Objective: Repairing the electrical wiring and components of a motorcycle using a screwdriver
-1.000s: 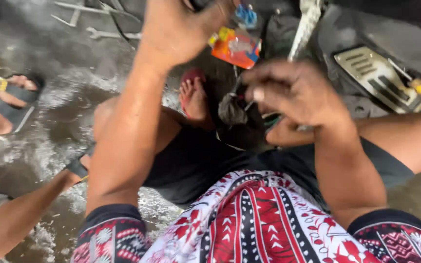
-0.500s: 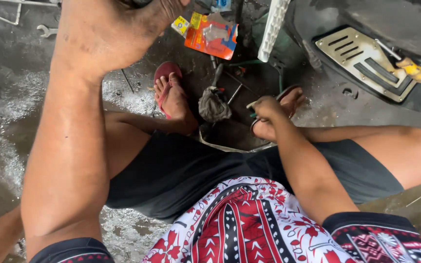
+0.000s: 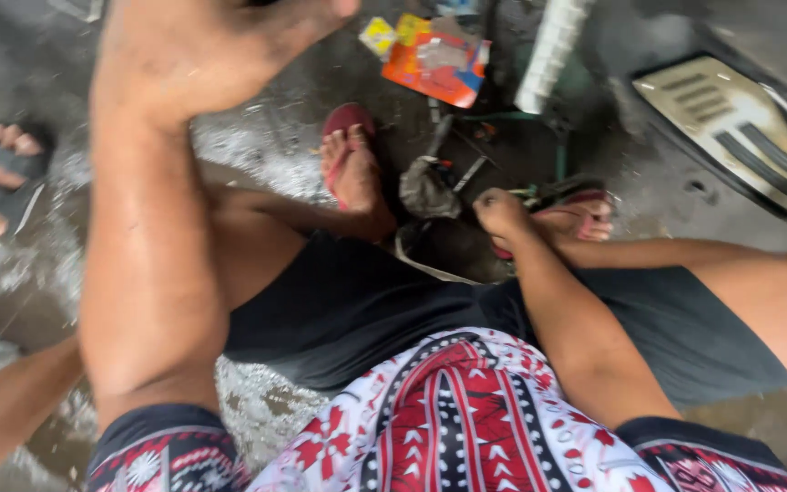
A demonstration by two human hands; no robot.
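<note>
While left hand [image 3: 202,50] lifts | orange flat package [image 3: 437,68] beyond | right hand [image 3: 500,211] low

Wet grey concrete floor [image 3: 257,155], cluttered.
We note an orange packet [image 3: 434,68], a grimy rag [image 3: 427,189], a white ribbed part [image 3: 548,55] and a metal footplate [image 3: 740,128] lying on it, near our sandalled feet.

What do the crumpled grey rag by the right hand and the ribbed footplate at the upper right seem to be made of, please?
The crumpled grey rag looks like soft, dirty matte cloth: it folds limply. The ribbed footplate seems to be dull, worn metal with raised ribs, though blur leaves that open.
</note>
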